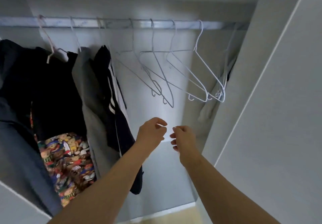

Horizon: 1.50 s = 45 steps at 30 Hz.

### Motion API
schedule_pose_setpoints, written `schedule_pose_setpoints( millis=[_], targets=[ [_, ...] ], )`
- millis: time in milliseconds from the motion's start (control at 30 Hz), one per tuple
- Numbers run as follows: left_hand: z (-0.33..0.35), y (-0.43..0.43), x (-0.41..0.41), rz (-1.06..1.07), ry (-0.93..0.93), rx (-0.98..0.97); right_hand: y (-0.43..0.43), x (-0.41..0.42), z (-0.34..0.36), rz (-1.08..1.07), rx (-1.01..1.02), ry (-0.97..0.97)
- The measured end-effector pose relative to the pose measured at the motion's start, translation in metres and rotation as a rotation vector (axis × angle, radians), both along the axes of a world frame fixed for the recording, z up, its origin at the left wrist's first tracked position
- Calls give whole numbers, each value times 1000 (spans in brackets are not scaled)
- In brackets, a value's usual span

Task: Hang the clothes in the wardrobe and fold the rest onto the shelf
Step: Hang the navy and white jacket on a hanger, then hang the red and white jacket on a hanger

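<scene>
Clothes [57,93] hung bunched at the L end of the rail [122,23] inside the wardrobe [156,171], all soft, limp fabric: a black top [52,84] on a pink hanger [52,53], a grey piece [87,88] next to it, then a black one w/ white stripes [111,105]. Below the black top showed a busy bear print [68,162], multi-coloured. The rail was a pale metal bar running across the top. Mid-rail to the R hung empty wire hangers [167,77], thin, grey and white, tilted and overlapping each other, small hooks at the ends. Both arms reached up under them. L hand [151,133] and R hand [183,138] were near each other but apart, fingers loosely curled, nothing visible in either; neither touched a hanger or the clothes. A flat pale door [278,101] stood at the R, and a strip of wood-tone floor [174,215] showed below.
</scene>
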State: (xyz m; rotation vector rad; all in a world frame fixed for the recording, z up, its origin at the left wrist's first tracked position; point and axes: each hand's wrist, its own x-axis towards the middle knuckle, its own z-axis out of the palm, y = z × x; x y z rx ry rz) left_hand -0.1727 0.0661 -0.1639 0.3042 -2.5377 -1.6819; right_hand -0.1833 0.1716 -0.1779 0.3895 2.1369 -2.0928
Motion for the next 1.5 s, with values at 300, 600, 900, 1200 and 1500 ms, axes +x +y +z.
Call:
schedule_pose_setpoints(
  millis=[300, 600, 900, 1200, 1500],
  targets=[
    [-84, 154, 55, -355, -325, -36, 154, 103, -81, -337, -16, -342],
    [-128, 278, 118, -893, -473, -137, 243, 224, -116, -896, -172, -442],
    [-173, 353, 259, -1385, -580, -358, 249, 398, -147, -1450, -373, -530],
    [-163, 436, 428, -1674, -607, -434, 292, 569, -153, -1759, -471, -476],
    [-156, 501, 590, -1850, -574, -509, 335, 721, -155, -1949, -580, -425]
  ],
)
